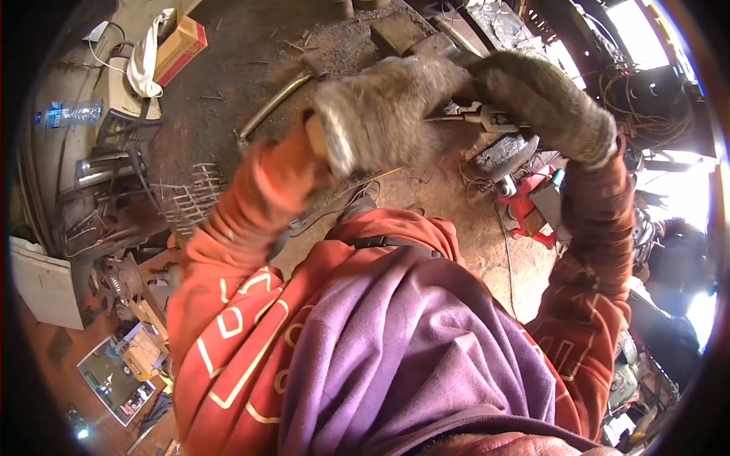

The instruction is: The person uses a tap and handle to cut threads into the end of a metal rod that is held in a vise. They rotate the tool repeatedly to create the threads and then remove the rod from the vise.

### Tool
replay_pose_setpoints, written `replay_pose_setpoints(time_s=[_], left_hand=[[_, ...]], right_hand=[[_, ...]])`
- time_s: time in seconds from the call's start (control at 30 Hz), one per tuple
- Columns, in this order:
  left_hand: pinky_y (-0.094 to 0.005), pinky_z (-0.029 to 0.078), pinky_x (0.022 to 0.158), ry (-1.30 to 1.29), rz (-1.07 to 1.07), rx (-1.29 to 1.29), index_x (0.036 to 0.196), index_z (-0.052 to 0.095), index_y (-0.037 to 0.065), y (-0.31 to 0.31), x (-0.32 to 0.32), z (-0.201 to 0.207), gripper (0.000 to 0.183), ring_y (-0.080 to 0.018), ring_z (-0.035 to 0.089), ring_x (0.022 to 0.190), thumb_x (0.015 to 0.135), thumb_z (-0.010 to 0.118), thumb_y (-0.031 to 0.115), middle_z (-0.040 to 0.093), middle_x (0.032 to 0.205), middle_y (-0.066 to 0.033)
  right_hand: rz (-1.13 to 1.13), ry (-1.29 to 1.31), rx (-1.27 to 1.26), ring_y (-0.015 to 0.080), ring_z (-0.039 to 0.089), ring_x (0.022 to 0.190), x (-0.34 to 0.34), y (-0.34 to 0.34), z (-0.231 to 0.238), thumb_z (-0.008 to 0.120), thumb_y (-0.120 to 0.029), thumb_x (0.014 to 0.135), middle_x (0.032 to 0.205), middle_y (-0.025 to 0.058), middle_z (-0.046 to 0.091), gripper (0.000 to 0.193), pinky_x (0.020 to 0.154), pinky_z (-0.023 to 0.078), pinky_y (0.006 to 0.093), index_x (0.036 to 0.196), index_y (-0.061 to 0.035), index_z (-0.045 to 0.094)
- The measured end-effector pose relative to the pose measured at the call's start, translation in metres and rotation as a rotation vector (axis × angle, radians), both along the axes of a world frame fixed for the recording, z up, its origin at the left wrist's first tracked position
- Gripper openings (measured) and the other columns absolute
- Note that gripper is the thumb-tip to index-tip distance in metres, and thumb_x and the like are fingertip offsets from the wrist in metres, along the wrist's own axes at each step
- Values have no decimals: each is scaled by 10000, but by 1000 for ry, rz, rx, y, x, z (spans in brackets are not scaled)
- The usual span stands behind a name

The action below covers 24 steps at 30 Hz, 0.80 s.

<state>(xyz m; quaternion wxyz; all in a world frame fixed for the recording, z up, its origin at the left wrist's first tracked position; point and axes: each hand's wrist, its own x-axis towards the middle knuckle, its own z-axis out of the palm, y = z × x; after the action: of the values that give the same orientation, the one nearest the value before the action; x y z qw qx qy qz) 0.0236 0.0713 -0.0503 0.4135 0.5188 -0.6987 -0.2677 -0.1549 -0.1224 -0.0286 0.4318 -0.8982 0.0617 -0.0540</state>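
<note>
My left hand [388, 114], in a thick, dirty grey-brown work glove with a pale cuff, is raised in front of me and smeared by motion. My right hand [540, 99] wears a matching glove and curls inward until its fingertips meet those of the left glove. The right fingers look bent and closed; what they grip, if anything, is hidden. Left fingers cannot be made out singly. Just below the meeting point shows a thin metal tool [475, 118], and whether a hand touches it I cannot tell.
On the dark ground lies a long-handled hammer [275, 105], beyond my left hand. A metal block [397, 34] stands farther off. Rusty bars [199, 194] lie at left, near a chair [122, 114] with a carton [181, 49]. A small wheel [506, 154] and red object [525, 205] sit at right.
</note>
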Motion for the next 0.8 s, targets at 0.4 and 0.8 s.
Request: replay_pose_setpoints(time_s=[0.4, 0.8], left_hand=[[-478, 539, 891, -184, 209, -294, 1106, 679, -1, -38, 18, -27, 324, -364, 677, 996, 965, 649, 289, 688, 1065, -209], [-408, 610, 789, 115, -746, -89, 1141, 654, -71, -160, 32, -2, 296, -317, 706, 878, 939, 579, 131, 720, 965, -201]], right_hand=[[-79, 388, 223, 187, 642, 717, 8, 39, 31, 698, -125, 931, 882, 71, 657, 182, 590, 516, 333, 1078, -19, 697], [-1432, -4, 779, 84, 513, 576, 37, 165, 9, 603, -290, 1081, 757, 15, 585, 262, 513, 379, 232, 1052, -34, 646]])
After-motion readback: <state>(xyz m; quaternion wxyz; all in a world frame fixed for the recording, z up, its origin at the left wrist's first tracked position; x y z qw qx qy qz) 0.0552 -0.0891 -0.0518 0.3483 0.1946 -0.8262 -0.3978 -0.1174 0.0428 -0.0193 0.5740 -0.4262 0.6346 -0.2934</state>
